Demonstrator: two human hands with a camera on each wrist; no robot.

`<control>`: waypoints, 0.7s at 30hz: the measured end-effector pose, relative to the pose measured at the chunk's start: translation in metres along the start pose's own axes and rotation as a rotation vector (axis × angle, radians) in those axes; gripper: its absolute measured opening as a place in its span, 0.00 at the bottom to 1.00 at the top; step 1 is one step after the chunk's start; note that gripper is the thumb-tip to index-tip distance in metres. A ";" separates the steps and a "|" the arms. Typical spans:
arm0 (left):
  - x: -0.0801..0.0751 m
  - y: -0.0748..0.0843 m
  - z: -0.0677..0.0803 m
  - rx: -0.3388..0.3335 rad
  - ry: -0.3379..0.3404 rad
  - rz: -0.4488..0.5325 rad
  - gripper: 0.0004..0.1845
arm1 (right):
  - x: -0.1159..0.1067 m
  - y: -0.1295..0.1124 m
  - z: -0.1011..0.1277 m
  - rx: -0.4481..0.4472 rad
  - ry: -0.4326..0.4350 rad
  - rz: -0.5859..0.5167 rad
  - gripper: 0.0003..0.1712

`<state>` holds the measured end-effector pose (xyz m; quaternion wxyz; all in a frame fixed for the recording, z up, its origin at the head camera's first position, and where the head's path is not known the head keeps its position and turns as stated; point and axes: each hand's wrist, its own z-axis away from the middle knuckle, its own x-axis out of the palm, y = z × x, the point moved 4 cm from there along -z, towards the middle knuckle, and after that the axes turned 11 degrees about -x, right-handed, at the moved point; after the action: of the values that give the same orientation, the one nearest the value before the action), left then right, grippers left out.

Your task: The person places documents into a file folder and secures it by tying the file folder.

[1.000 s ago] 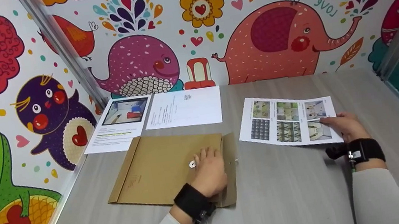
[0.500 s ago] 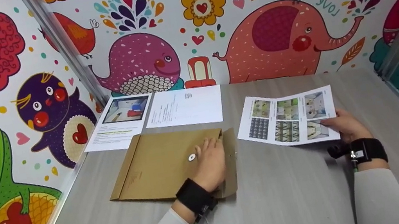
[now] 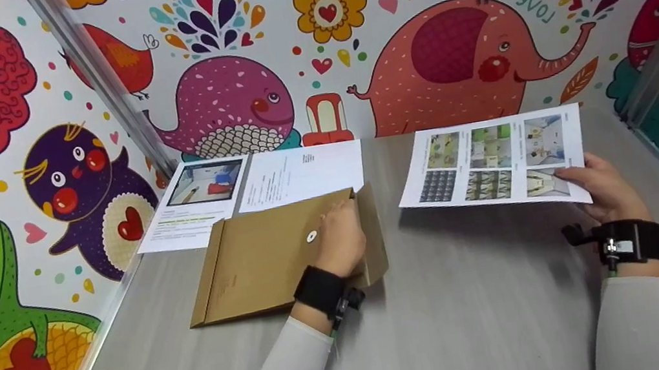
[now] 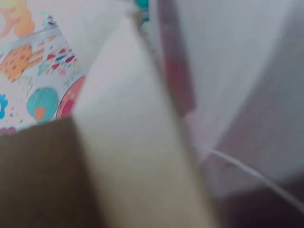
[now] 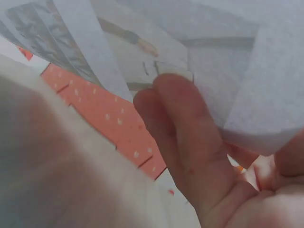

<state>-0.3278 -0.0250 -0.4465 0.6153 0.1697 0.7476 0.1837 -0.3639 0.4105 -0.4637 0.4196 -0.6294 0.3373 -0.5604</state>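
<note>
A brown envelope (image 3: 256, 264) lies left of centre on the grey table (image 3: 485, 305), its flap (image 3: 372, 231) standing open at the right end. My left hand (image 3: 340, 235) grips that end by the white button and holds it raised off the table. My right hand (image 3: 587, 185) pinches the right edge of a white sheet printed with several photos (image 3: 496, 163), held in the air above the table. In the right wrist view my fingers (image 5: 190, 142) curl under the sheet (image 5: 266, 85). The left wrist view is blurred and shows only the brown envelope (image 4: 38, 175) close up.
Two more sheets lie at the back left: one with a photo at its top (image 3: 198, 201) and one of text (image 3: 302, 176). Cartoon-printed walls (image 3: 454, 55) with metal corner posts (image 3: 106, 88) close in the table on three sides.
My right hand has lifted the photo sheet off the table and raised it. My left hand has raised the envelope's open end, and the flap now stands up.
</note>
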 end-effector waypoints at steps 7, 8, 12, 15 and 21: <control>-0.001 -0.004 -0.005 -0.058 0.041 0.081 0.26 | 0.027 -0.008 0.000 0.006 -0.032 0.076 0.45; -0.001 -0.005 -0.005 -0.073 0.032 0.097 0.29 | 0.031 -0.009 0.000 0.005 -0.036 0.100 0.45; 0.002 -0.007 -0.004 -0.093 0.018 0.162 0.32 | 0.044 -0.011 -0.002 0.001 -0.062 0.210 0.41; 0.002 -0.008 -0.004 -0.099 0.022 0.179 0.31 | 0.052 -0.009 -0.004 0.002 -0.097 0.275 0.35; 0.004 -0.006 -0.005 -0.120 0.007 0.179 0.31 | 0.063 -0.004 -0.006 0.005 -0.145 0.338 0.30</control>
<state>-0.3339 -0.0287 -0.4517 0.6027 0.1978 0.7193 0.2831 -0.3613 0.3545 -0.4337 0.5326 -0.6013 0.4060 -0.4359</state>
